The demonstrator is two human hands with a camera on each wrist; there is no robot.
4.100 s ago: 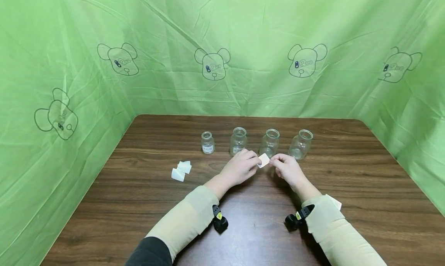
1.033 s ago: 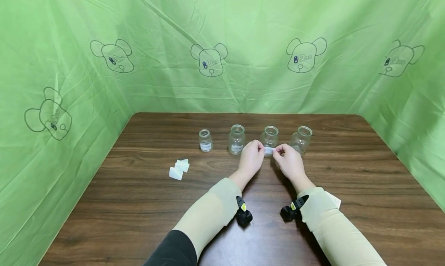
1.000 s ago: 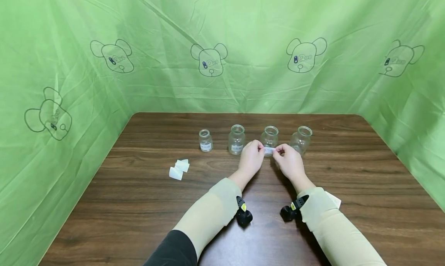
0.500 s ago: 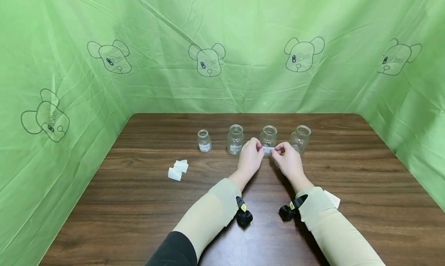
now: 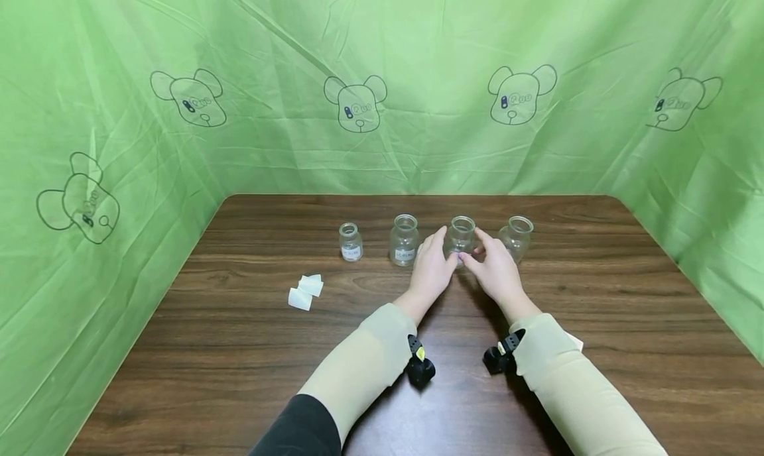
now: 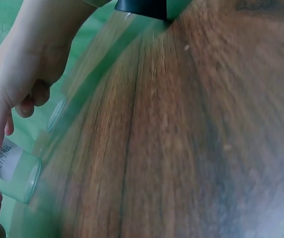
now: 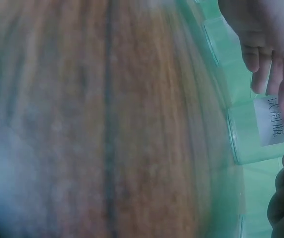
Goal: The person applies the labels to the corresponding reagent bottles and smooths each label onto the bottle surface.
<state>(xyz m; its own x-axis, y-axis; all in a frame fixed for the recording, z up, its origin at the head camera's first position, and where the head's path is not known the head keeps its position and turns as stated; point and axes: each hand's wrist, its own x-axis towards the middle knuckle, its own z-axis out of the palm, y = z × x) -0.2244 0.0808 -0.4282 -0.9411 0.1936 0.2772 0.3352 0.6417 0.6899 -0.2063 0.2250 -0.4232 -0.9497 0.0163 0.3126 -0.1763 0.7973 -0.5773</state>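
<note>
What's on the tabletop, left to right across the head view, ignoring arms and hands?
White slips, small labelled jar, larger labelled jar, jar between the left hand and right hand, rightmost jar, white piece partly hidden by the right sleeve.

Wood-grain tabletop [image 5: 227,356]: four open glass reagent bottles [image 5: 461,240] in a row; white paper slips [image 5: 306,291] at near left.

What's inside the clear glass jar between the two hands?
No contents show through the mouth or uncovered glass of the clear glass jar. The left hand, right hand and white rectangular label cover parts of it, hiding what lies there.
</note>
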